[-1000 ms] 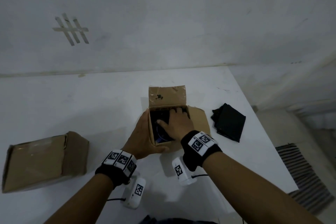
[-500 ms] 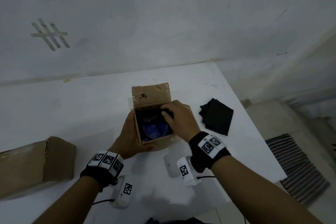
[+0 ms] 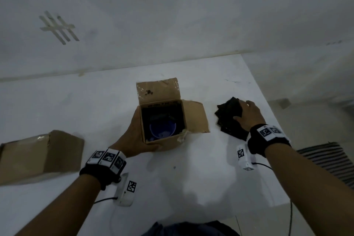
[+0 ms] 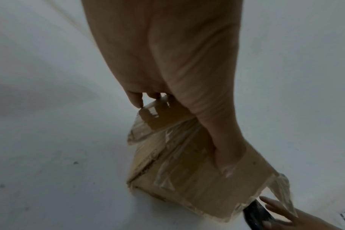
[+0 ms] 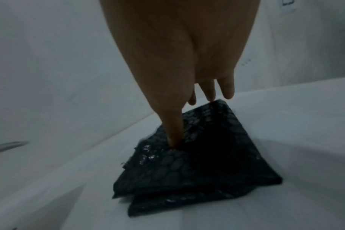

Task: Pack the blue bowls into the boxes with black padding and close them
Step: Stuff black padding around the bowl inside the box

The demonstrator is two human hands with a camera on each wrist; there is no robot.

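Your small brown cardboard box (image 3: 173, 120) stands upright on the white counter (image 3: 76, 101), top open, far flap raised and right flap folded outward. Black padding lines its inside, and a round blue bowl (image 3: 162, 129) sits at the bottom. Just right of it, apart from the box, lies a stack of folded black bubble padding (image 3: 229, 119). A second brown cardboard box (image 3: 41, 156) lies closed on its side, well to the left.

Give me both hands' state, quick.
Left hand: grips the open box, thumb across its front.
Right hand: rests on the black padding, thumb pressed in; a firm grip cannot be told.
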